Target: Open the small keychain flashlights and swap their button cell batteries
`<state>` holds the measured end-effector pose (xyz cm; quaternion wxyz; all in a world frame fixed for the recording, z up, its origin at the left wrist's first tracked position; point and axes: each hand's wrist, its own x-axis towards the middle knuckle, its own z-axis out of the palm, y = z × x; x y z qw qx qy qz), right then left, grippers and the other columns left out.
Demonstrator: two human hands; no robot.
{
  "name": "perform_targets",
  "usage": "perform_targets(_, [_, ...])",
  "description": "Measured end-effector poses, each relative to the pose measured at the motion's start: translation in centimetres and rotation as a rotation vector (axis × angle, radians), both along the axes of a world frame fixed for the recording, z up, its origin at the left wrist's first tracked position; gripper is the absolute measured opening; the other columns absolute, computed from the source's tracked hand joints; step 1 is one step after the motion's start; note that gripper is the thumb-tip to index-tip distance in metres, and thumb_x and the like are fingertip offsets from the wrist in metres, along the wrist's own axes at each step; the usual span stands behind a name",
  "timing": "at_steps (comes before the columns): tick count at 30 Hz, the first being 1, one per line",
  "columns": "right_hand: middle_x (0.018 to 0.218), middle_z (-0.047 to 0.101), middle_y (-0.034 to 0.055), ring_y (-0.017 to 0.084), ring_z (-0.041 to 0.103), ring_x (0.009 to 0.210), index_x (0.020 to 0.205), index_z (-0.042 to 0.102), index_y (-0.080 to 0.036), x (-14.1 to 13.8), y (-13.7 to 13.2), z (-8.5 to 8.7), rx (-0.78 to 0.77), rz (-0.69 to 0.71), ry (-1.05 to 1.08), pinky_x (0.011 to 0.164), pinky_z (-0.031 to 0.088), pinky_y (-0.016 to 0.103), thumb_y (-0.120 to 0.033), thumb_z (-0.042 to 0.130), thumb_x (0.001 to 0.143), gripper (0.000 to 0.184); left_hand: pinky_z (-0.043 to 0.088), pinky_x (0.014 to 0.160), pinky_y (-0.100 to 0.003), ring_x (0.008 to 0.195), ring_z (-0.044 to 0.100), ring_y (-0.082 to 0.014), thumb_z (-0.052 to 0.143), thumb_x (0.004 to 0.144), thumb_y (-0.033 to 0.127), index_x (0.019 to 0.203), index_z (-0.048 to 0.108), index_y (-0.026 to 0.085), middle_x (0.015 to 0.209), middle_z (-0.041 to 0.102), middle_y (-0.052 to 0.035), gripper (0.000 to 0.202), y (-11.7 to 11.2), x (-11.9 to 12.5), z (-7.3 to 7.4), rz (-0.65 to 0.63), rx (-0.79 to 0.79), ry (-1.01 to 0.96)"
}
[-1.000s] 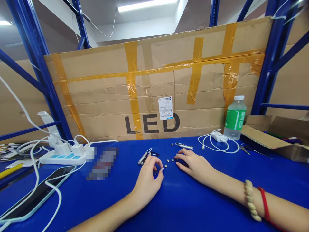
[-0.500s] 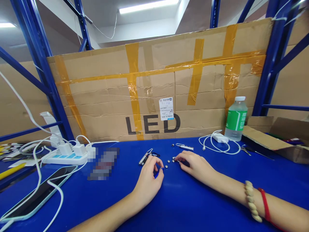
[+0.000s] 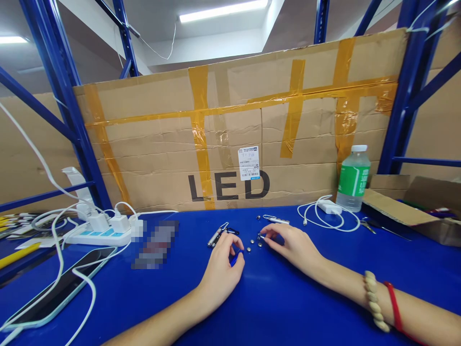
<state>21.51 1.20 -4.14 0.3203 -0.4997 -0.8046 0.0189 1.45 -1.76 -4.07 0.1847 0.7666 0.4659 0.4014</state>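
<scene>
My left hand [image 3: 220,271] is curled over the table, thumb and fingers closed round a small blue object [image 3: 236,258], mostly hidden by the palm. My right hand [image 3: 293,245] pinches a tiny shiny metal piece [image 3: 259,236] at its fingertips; its kind is too small to tell. Between the hands lie several small silver discs like button cells, among them a near disc [image 3: 248,249] and one by the right fingertips [image 3: 260,245]. Beyond my left fingers rest slim silver and black penlights [image 3: 216,236] with a wire clip. Another silver penlight [image 3: 278,220] lies behind my right hand.
A power strip [image 3: 101,236] with white cables and a phone [image 3: 59,283] occupy the left side. On the right are a white charger [image 3: 330,207] with its cord, a bottle [image 3: 353,180], scissors [image 3: 368,226] and an open carton [image 3: 399,211]. A cardboard wall [image 3: 162,149] closes the back.
My right fingertips have shifted slightly, and a disc by them now lies apart, nearer to me. My left hand stays in place round the blue object. The whole view has shifted very slightly.
</scene>
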Motion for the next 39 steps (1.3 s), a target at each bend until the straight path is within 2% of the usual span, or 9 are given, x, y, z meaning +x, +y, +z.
perform_targets(2, [0.086, 0.066, 0.0023, 0.015, 0.062, 0.079, 0.092, 0.062, -0.021, -0.1, -0.2, 0.0, 0.12, 0.048, 0.084, 0.065, 0.048, 0.026, -0.025, 0.049, 0.083, 0.016, 0.041, 0.067, -0.027, 0.072, 0.049, -0.0151, 0.045, 0.076, 0.015, 0.083, 0.052, 0.019, 0.082, 0.054, -0.0012, 0.011, 0.0, 0.0, -0.1, 0.004, -0.008, -0.012])
perform_targets(5, [0.087, 0.066, 0.0035, 0.013, 0.061, 0.077, 0.09, 0.061, -0.02, -0.3, -0.8, 0.0, 0.282, 0.206, 0.146, 0.059, 0.049, 0.022, -0.025, 0.048, 0.086, 0.014, 0.042, 0.076, -0.032, 0.082, 0.051, -0.0178, 0.048, 0.082, 0.029, 0.109, 0.052, 0.02, 0.096, 0.056, -0.0046, 0.028, -0.1, -0.1, -0.1, 0.011, -0.066, -0.057])
perform_targets(7, [0.086, 0.065, 0.0038, 0.012, 0.061, 0.077, 0.09, 0.06, -0.019, -0.6, -1.2, 0.0, 0.375, 0.328, 0.116, 0.062, 0.05, 0.02, -0.022, 0.048, 0.087, 0.013, 0.04, 0.084, -0.035, 0.091, 0.051, -0.0196, 0.049, 0.084, 0.035, 0.116, 0.05, 0.021, 0.104, 0.057, -0.0057, 0.036, -0.1, -0.1, -0.1, -0.012, -0.089, -0.07])
perform_targets(12, [0.086, 0.064, 0.0045, 0.012, 0.06, 0.079, 0.092, 0.057, -0.017, -1.1, -2.0, 0.1, 0.471, 0.51, -0.04, 0.068, 0.05, 0.02, -0.015, 0.047, 0.087, 0.011, 0.037, 0.09, -0.034, 0.096, 0.051, -0.0191, 0.046, 0.087, 0.03, 0.088, 0.06, 0.02, 0.096, 0.059, -0.0042, 0.017, -0.3, 0.0, 0.2, -0.172, -0.001, -0.008])
perform_targets(14, [0.086, 0.064, 0.0046, 0.011, 0.06, 0.08, 0.093, 0.056, -0.017, -1.1, -2.0, 0.2, 0.448, 0.517, -0.042, 0.068, 0.049, 0.02, -0.016, 0.047, 0.088, 0.011, 0.038, 0.086, -0.032, 0.092, 0.052, -0.0187, 0.046, 0.086, 0.028, 0.084, 0.058, 0.019, 0.092, 0.058, -0.0042, 0.015, -0.3, 0.0, 0.3, -0.172, 0.01, -0.006])
perform_targets(19, [0.09, 0.062, 0.0046, 0.009, 0.059, 0.079, 0.099, 0.055, -0.017, -1.0, -2.0, 0.2, 0.371, 0.491, 0.01, 0.067, 0.049, 0.017, -0.019, 0.047, 0.089, 0.013, 0.04, 0.082, -0.032, 0.086, 0.051, -0.0183, 0.044, 0.085, 0.027, 0.095, 0.053, 0.019, 0.092, 0.057, -0.0044, 0.016, -0.5, 0.1, 0.3, -0.133, -0.04, -0.021])
perform_targets(25, [0.099, 0.059, 0.0072, 0.01, 0.06, 0.082, 0.105, 0.056, -0.019, -1.2, -2.0, -0.1, 0.34, 0.452, -0.004, 0.068, 0.051, 0.019, -0.022, 0.043, 0.09, 0.019, 0.04, 0.078, -0.031, 0.08, 0.048, -0.0167, 0.035, 0.088, 0.031, 0.078, 0.047, 0.019, 0.082, 0.053, -0.0024, 0.02, -0.7, 0.1, 0.7, -0.123, -0.084, -0.025])
perform_targets(31, [0.096, 0.063, 0.0077, 0.012, 0.062, 0.079, 0.125, 0.046, -0.018, -1.3, -2.2, -0.1, 0.321, 0.456, -0.027, 0.068, 0.053, 0.021, -0.029, 0.043, 0.091, 0.037, 0.038, 0.074, -0.032, 0.075, 0.045, -0.0176, 0.025, 0.091, 0.031, 0.063, 0.036, 0.019, 0.072, 0.048, -0.0025, 0.033, -0.6, 0.2, 0.6, -0.176, 0.036, 0.039])
perform_targets(39, [0.089, 0.065, 0.0094, 0.014, 0.062, 0.072, 0.12, 0.053, -0.014, -1.6, -2.4, -0.1, 0.304, 0.42, -0.129, 0.065, 0.052, 0.023, -0.029, 0.037, 0.093, 0.035, 0.036, 0.071, -0.031, 0.073, 0.046, -0.0173, 0.024, 0.092, 0.028, 0.062, 0.038, 0.019, 0.072, 0.05, -0.0028, 0.034, -0.6, 0.2, 0.7, -0.199, 0.037, 0.094])
